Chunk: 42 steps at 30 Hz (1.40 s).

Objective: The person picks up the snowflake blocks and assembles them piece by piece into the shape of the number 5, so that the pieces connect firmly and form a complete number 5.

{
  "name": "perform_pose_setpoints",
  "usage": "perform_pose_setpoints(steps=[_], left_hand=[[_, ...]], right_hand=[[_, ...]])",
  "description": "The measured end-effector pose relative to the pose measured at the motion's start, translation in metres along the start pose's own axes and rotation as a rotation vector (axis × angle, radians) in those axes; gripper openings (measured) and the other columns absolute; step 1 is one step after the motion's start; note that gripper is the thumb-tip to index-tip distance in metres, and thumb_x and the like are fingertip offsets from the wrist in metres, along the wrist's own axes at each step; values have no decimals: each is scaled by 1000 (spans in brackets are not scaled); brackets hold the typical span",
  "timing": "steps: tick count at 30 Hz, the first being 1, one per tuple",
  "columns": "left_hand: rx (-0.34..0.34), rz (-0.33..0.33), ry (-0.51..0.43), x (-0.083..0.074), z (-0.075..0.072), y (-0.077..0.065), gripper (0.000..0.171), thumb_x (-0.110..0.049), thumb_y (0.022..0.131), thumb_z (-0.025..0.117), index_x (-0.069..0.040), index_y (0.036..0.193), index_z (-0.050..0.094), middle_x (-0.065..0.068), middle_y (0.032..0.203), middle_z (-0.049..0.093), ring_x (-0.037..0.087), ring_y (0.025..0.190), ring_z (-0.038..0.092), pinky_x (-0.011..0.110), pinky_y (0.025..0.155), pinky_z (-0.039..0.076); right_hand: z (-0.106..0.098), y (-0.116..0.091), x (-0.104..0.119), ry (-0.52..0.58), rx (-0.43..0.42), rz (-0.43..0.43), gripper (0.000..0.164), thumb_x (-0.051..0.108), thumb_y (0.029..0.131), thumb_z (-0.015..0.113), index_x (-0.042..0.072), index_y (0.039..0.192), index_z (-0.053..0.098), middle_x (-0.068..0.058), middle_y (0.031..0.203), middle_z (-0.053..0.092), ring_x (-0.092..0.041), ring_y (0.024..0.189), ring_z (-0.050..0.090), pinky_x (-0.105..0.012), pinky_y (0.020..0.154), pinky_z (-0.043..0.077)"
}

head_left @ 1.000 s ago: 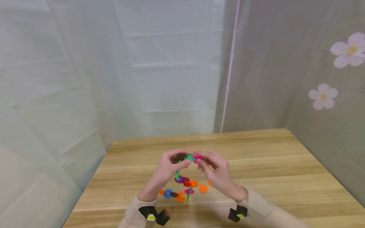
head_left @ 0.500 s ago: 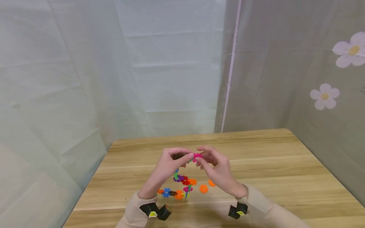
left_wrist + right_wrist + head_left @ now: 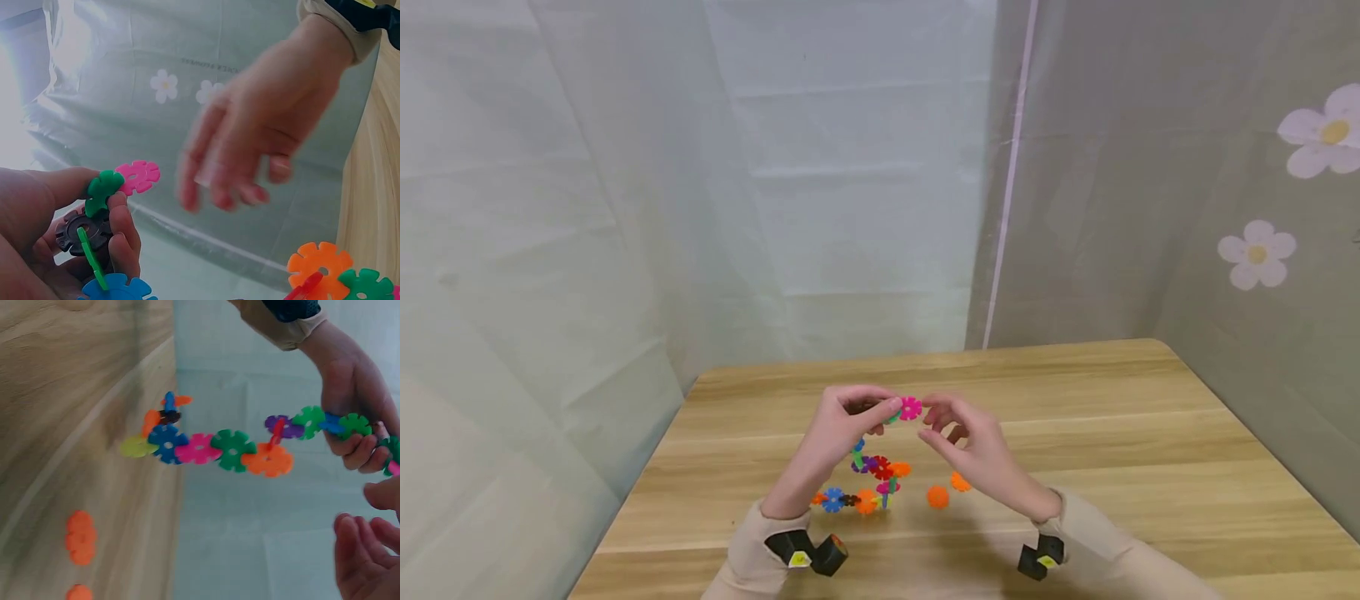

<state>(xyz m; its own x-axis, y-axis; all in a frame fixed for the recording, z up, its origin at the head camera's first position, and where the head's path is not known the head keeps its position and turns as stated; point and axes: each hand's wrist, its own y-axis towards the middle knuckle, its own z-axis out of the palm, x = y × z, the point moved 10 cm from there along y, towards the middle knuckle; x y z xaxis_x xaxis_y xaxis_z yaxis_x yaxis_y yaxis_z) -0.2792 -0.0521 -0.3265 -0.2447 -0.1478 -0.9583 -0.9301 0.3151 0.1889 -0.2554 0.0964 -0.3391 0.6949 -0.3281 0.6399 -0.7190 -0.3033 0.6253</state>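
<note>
My left hand [image 3: 841, 425] pinches a green notched snowflake disc [image 3: 103, 192] between thumb and fingers. A pink disc [image 3: 910, 407] is slotted onto it and sticks out to the right. From the held end hangs a long chain of interlocking discs, with a dark one [image 3: 72, 232] against the palm and a blue one [image 3: 119, 289] below it. In the right wrist view the chain runs through purple, orange, green [image 3: 232, 451], pink and blue discs to a yellow one [image 3: 139, 447]. My right hand [image 3: 976, 450] holds nothing, its fingers loosely bent just right of the pink disc.
Two loose orange discs [image 3: 937, 497] lie on the wooden table [image 3: 1075, 400] below my right hand, the second orange disc [image 3: 960, 482] slightly farther back. Pale sheeting [image 3: 865, 208] hangs behind and at both sides of the table. Each wrist carries a black camera mount.
My right hand has let go of the pink disc and drawn back to the right. The left hand keeps its pinch, and the chain has shifted slightly left and up in the head view.
</note>
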Motion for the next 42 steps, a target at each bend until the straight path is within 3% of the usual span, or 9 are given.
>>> perform_pose_setpoints(steps=[4, 9, 14, 19, 25, 31, 36, 42], left_hand=[[-6, -15, 11, 2, -2, 0, 23, -22, 90, 69, -4, 103, 73, -4, 82, 68, 16, 67, 60, 26, 69, 53], [-11, -34, 12, 3, -1, 0, 23, -22, 91, 68, -4, 104, 72, -6, 78, 66, 13, 64, 58, 24, 65, 50], [-16, -45, 11, 2, -1, 1, 23, -22, 91, 68, -5, 105, 72, -4, 78, 66, 15, 64, 57, 23, 64, 49], [-3, -31, 2, 0, 3, 2, 24, -22, 91, 68, -4, 105, 72, -6, 79, 66, 14, 64, 56, 23, 62, 49], [6, -42, -5, 2, 4, 2, 23, -22, 91, 68, -5, 106, 73, -3, 76, 65, 13, 63, 53, 22, 57, 43], [4, -38, -21, 2, 2, 4, 23, -20, 90, 69, -3, 106, 72, -4, 76, 65, 12, 61, 52, 22, 58, 43], [-3, -41, -20, 4, 0, 5, 23, -20, 90, 69, -3, 105, 71, -7, 72, 62, 12, 60, 51, 23, 59, 43], [-6, -27, -12, 3, -1, 4, 22, -20, 90, 68, -2, 104, 71, -4, 69, 58, 12, 61, 50, 24, 61, 45]], right_hand=[[22, -9, -26, -81, 220, 116, 24, 16, 89, 70, 11, 112, 63, 2, 91, 67, -6, 78, 60, -21, 62, 52], [52, -28, -54, -210, 499, 170, 18, 8, 86, 71, 6, 103, 68, -6, 96, 70, -9, 80, 61, -22, 68, 54], [67, -42, -69, -283, 644, 191, 21, 0, 78, 73, 4, 99, 69, -7, 95, 71, -12, 80, 62, -22, 70, 52], [71, -50, -76, -353, 656, 185, 24, 2, 73, 77, 6, 96, 70, -4, 95, 71, -13, 84, 63, -23, 75, 52], [78, -61, -88, -401, 675, 234, 24, 13, 74, 80, 12, 92, 64, 3, 89, 62, -6, 80, 52, -22, 73, 49], [77, -59, -90, -343, 644, 229, 28, 8, 75, 79, 13, 92, 58, 6, 87, 59, -3, 78, 50, -20, 71, 48], [72, -56, -89, -260, 609, 222, 22, 5, 81, 75, 11, 92, 57, 6, 81, 60, -1, 71, 48, -17, 63, 45], [57, -45, -78, -188, 470, 193, 17, -4, 85, 65, 10, 95, 60, 4, 82, 63, 1, 71, 52, -17, 63, 49]])
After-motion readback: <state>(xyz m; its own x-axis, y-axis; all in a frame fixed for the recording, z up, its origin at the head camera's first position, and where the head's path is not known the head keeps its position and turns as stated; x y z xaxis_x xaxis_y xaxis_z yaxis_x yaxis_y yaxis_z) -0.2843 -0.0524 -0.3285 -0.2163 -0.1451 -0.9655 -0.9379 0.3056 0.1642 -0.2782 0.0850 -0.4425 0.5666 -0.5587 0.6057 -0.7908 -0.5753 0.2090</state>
